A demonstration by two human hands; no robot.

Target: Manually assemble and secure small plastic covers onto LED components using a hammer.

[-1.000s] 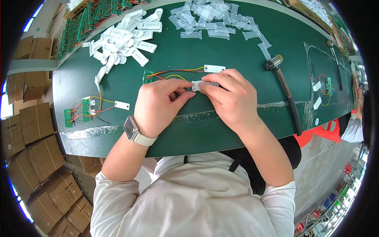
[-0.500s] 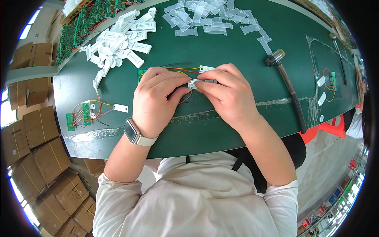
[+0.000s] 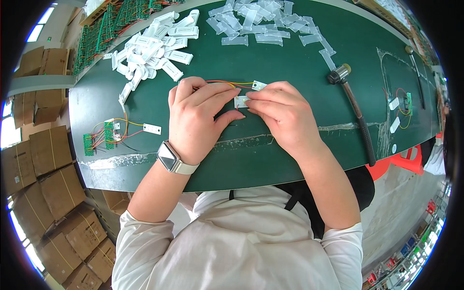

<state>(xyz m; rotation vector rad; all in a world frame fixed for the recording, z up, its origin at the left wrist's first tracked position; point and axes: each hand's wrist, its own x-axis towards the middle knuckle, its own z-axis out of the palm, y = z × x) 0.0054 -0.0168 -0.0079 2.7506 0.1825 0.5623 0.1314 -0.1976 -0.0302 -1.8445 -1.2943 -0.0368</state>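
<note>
A small white LED board with thin wires lies between my hands over the green table. My right hand pinches its right end between thumb and fingers. Around its left end, the thumb and fingertips of my left hand are apart, close to the board but not closed on it. Just beyond my fingers lies a second white LED board, with yellow and red wires running left behind my left hand. My left hand hides where those wires lead.
White plastic housings are heaped at the far left, translucent plastic strips at the far middle. A mallet lies to the right. Wired green circuit boards rest at the left, another wired board at the far right.
My left thumb and fingers have come away from the small LED board, uncovering its left part. My right hand keeps its pinch. The whole view has shifted slightly.
</note>
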